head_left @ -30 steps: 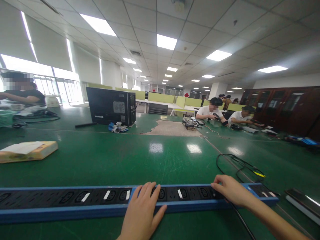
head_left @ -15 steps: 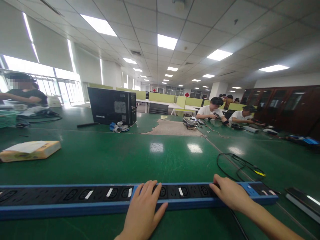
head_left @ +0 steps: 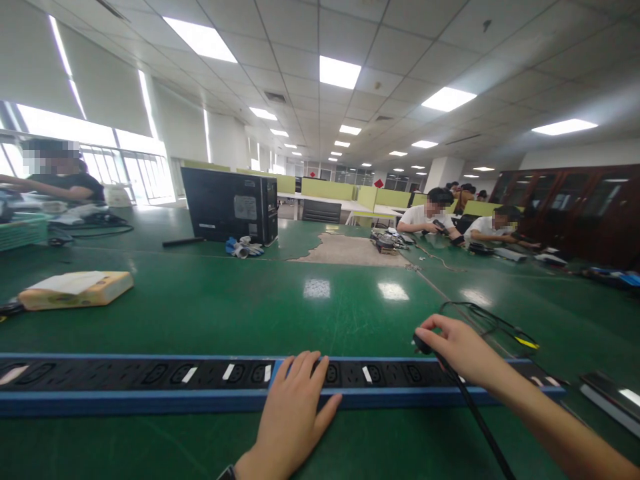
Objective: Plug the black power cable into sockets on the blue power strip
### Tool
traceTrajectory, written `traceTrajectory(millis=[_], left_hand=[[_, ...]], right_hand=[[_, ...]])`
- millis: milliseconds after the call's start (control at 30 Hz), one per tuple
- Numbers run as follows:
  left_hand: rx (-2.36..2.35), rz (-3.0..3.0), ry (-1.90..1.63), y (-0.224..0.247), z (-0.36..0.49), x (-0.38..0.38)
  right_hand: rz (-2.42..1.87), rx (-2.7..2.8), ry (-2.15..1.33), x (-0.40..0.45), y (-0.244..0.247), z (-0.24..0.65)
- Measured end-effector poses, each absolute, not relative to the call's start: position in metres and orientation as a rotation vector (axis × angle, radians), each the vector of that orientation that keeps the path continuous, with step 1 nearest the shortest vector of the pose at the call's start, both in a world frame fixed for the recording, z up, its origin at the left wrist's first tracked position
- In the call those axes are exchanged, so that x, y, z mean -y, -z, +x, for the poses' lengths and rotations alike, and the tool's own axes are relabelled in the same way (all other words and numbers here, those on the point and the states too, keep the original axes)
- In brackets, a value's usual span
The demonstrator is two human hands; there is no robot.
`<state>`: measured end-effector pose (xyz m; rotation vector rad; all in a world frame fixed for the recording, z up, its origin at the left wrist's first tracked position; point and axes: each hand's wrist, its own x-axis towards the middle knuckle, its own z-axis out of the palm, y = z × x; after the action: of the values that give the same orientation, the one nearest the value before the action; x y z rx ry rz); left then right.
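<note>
Your left hand [head_left: 295,408] is resting, fingers apart, on the strip [head_left: 350,381] toward the near edge of the table [head_left: 225,313], seemingly steadying it. Your right hand [head_left: 459,350] is clamping the plug [head_left: 423,344] at its fingertips, likely for control, clear of the strip, the cord [head_left: 477,415] trailing toward that edge.

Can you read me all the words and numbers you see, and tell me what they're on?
No word or number is clear enough to read.
Black computer: the pale label is too small and blurred.
Power strip: I can't make out writing on its white stickers.
Yellow packet: any print is too blurred.
Red diamond sign: too small.
</note>
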<state>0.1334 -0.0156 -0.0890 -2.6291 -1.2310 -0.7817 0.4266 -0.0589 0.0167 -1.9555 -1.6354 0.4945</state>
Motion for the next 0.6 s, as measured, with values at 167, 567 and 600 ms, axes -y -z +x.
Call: traceTrajectory(millis=[167, 567, 600], left_hand=[[1.249, -2.638, 0.761, 0.088, 0.134, 0.017], [1.228, -2.610, 0.787, 0.090, 0.134, 0.016], [1.224, -2.603, 0.789, 0.091, 0.134, 0.015]], right_hand=[[-1.964, 1.712, -0.621, 0.043, 0.005, 0.397], [-1.855, 1.832, -0.610, 0.035, 0.017, 0.363], [-1.838, 1.832, -0.613, 0.032, 0.020, 0.355]])
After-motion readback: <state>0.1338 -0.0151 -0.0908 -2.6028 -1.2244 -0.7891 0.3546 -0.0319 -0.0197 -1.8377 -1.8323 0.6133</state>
